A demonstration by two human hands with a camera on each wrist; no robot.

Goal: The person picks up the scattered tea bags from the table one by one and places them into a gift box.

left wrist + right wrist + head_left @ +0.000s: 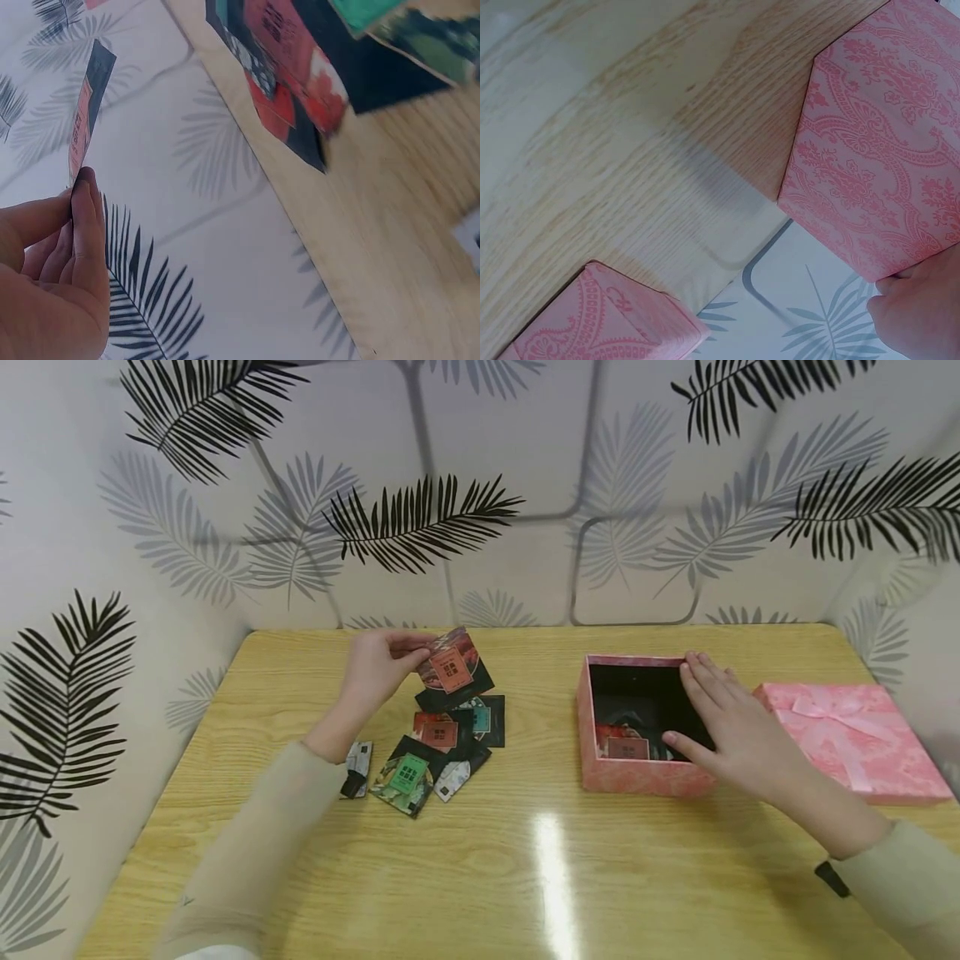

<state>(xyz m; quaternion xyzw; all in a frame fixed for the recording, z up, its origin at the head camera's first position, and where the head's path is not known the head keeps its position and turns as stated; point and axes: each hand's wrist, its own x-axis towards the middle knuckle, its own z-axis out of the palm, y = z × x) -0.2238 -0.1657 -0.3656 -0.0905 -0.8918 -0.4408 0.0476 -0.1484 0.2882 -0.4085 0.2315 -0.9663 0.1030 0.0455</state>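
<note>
My left hand (375, 672) pinches a flat dark sachet (452, 670) with a red label by its edge, raised over a loose pile of sachets. In the left wrist view the sachet (88, 112) stands edge-on between thumb and fingers. Below it lie a green-labelled sachet (408, 774), a red-labelled one (439, 732) and a teal-labelled one (480, 718), partly overlapping. My right hand (731, 718) rests on the right side of an uncovered pink box (645, 778), its fingers straight along the rim. Inside, a red-labelled sachet (624, 745) lies at the near left.
The pink patterned lid (847, 739) with a ribbon bow lies right of the box, partly behind my right forearm. A small silvery packet (362, 760) lies beside my left wrist. The wooden table (480, 868) ends at a leaf-patterned wall covering.
</note>
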